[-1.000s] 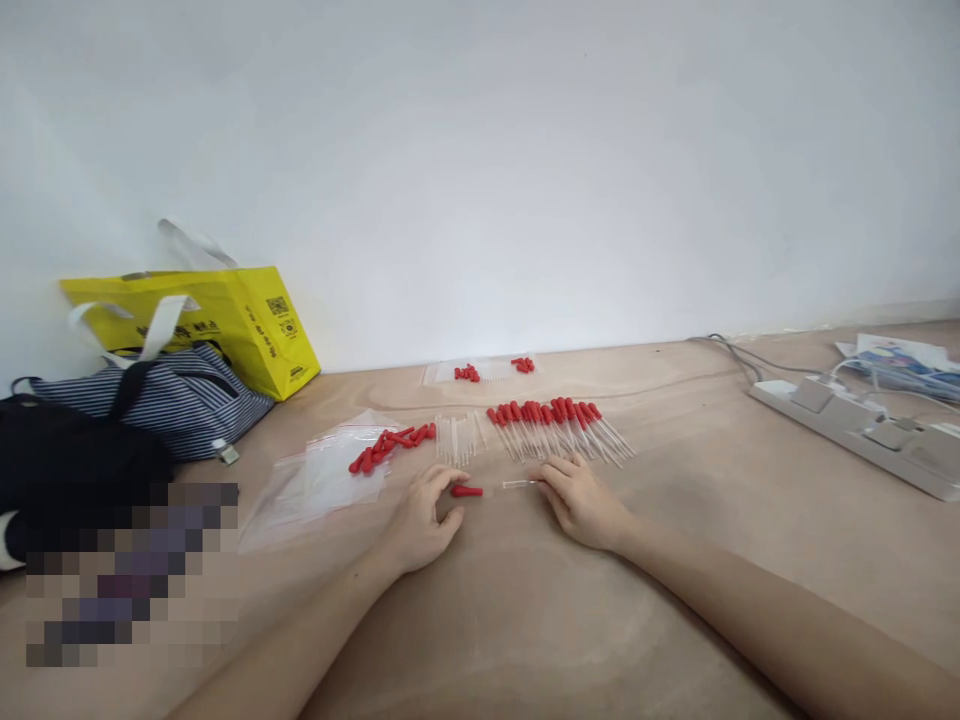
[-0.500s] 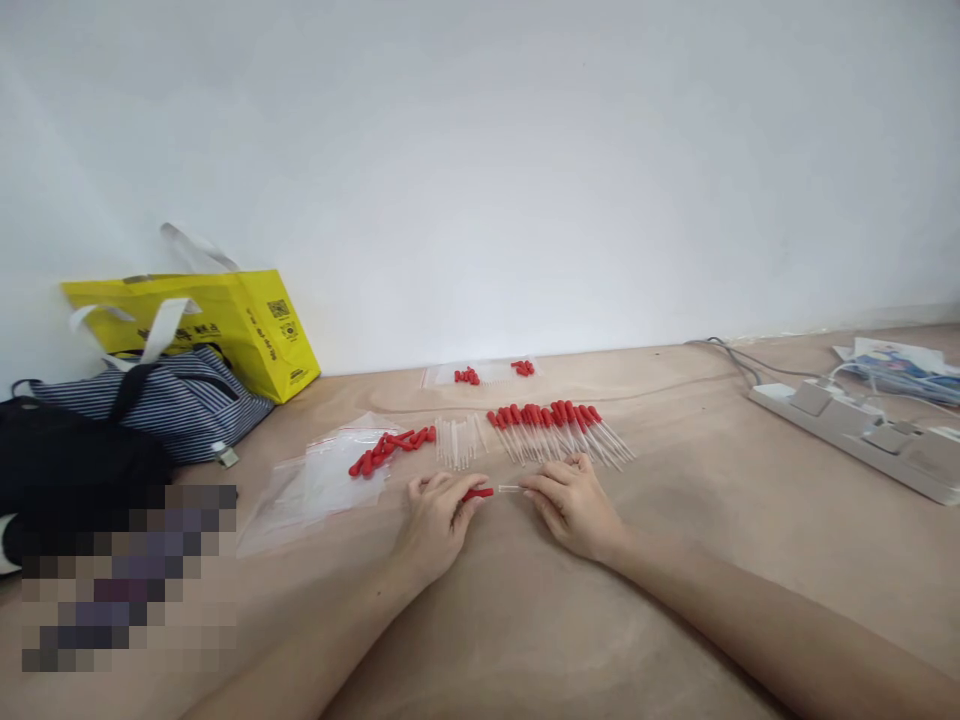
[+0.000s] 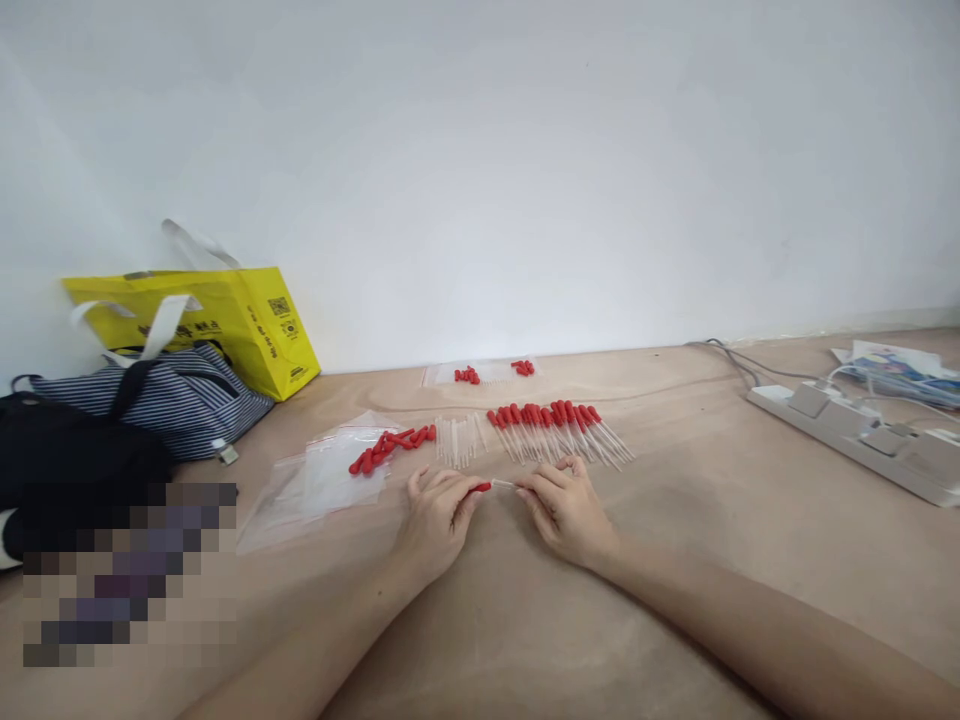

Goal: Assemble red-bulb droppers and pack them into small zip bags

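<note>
Between the fingers of my left hand (image 3: 439,515) is a red rubber bulb (image 3: 484,487), its open end pointing right. My right hand (image 3: 566,510) pinches a clear dropper tube (image 3: 502,484), whose end is at the mouth of the bulb; whether it has entered I cannot tell. Beyond my right hand lies a row of droppers with red bulbs fitted (image 3: 555,420). Several bare clear tubes (image 3: 459,440) lie to the left of that row. Loose red bulbs (image 3: 386,450) are heaped partly on flat clear zip bags (image 3: 322,490), past my left hand.
Near the wall, a clear bag (image 3: 442,375) holds more red bulbs. A yellow bag (image 3: 277,330), a striped bag (image 3: 195,405) and a black bag (image 3: 82,445) stand at the left. On the right are a white power strip (image 3: 855,440), cables and a printed packet (image 3: 904,365).
My hands have come slightly closer together. The bulb and the tube, apart before with a small gap, now nearly meet or touch. The things lying around are unmoved.
</note>
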A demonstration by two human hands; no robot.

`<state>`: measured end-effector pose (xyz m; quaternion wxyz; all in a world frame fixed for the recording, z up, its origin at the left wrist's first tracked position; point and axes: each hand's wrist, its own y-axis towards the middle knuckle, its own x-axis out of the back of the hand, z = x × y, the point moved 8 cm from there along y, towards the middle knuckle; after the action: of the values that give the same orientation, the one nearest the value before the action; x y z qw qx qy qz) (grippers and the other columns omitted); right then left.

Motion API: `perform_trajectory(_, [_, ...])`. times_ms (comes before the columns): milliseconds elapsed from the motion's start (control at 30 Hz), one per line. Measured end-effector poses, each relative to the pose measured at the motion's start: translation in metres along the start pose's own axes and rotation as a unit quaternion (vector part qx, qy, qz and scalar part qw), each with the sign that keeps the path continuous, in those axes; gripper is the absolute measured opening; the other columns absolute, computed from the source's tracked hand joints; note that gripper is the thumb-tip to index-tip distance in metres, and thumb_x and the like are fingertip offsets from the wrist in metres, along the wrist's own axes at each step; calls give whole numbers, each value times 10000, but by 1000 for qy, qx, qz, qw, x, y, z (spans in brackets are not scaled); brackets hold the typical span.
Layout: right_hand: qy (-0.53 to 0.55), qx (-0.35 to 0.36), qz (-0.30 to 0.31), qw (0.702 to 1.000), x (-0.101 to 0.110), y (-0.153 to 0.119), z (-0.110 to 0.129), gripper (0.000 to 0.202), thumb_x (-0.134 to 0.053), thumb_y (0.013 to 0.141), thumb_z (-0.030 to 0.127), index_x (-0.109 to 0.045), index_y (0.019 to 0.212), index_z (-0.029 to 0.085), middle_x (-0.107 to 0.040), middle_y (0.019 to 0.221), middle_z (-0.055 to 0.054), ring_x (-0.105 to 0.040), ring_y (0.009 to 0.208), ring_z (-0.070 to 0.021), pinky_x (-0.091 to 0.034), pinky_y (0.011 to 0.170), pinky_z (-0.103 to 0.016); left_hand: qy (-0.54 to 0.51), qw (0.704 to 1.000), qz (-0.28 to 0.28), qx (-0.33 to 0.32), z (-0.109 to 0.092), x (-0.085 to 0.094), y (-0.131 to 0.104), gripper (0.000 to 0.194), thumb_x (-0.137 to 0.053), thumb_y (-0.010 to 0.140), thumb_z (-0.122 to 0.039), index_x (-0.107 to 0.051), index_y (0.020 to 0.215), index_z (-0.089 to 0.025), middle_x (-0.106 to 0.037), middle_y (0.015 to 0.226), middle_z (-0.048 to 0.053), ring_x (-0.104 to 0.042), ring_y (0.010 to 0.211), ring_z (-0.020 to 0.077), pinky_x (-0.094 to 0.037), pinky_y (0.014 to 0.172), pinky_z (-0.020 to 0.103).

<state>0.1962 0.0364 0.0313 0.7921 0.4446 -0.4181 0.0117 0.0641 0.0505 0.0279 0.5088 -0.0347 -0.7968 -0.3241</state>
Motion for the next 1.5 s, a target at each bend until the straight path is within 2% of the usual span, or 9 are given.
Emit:
perform_trajectory(333, [6,34,40,999,-9,-2,14,201,-368,841,150,-568,839,154,-560,667,-10,-433,594,-113,-251,691,-288,-6,1000,-30,-1,-3,6,0,190,-411,843,-276,-597,820,-245,-655,754,-15,-573,761,158,-183,894,419])
perform_trajectory(500, [-5,54,44,998,-8,-2,16,205,-375,832,144,-577,860,160,-565,659,-11,-400,575,-117,-224,648,-287,-8,1000,-26,-12,-4,7,-2,187,-417,837,-257,-594,783,-230,-635,718,-21,-565,752,152,-181,885,409])
perform_trajectory(733, [-41,130,29,990,-4,-1,21,261,-360,740,43,-585,813,153,-543,628,3,-401,551,-104,-203,643,-302,-16,998,6,-60,-17,6,-4,183,-396,843,-214,-566,776,-220,-631,721,-29,-552,789,146,-137,908,424])
perform_trajectory(867, [-57,151,24,987,-6,1,24,278,-353,690,26,-586,777,148,-521,601,2,-393,543,-107,-199,637,-307,-8,997,1,-83,-22,6,-5,180,-392,839,-202,-554,763,-210,-628,699,-27,-551,784,148,-139,912,425])
perform_trajectory(1033, [-36,123,41,991,-15,5,23,228,-381,705,63,-585,758,152,-537,619,-9,-377,545,-114,-195,619,-296,17,996,-23,-90,-24,7,-6,193,-388,840,-210,-547,731,-198,-627,679,-19,-560,779,154,-114,933,446])
perform_trajectory(1167, [24,63,79,995,-23,9,13,203,-380,793,121,-579,799,158,-578,669,-10,-422,576,-112,-210,633,-285,39,993,-44,-103,-26,11,-2,193,-399,842,-207,-560,735,-204,-643,687,-33,-578,780,145,-40,977,459])
perform_trajectory(1267, [49,41,95,993,-23,11,6,208,-375,847,173,-583,850,172,-607,716,-11,-467,631,-113,-218,659,-284,50,990,-66,-113,-23,16,1,160,-433,838,-242,-581,779,-232,-663,731,-43,-576,866,165,19,996,474])
perform_trajectory(1400, [12,53,80,995,-15,10,3,200,-411,859,247,-600,840,185,-619,720,-14,-484,707,-132,-213,700,-306,63,988,-87,-114,-15,18,-1,137,-470,822,-284,-605,802,-273,-663,901,-34,-525,1001,205,30,997,504])
perform_trajectory(1500, [-22,64,55,996,-11,9,4,214,-421,851,258,-605,774,179,-602,666,-13,-453,682,-135,-212,712,-321,65,987,-91,-119,-16,18,-2,160,-474,813,-278,-617,742,-267,-656,927,-22,-511,1014,216,8,998,514])
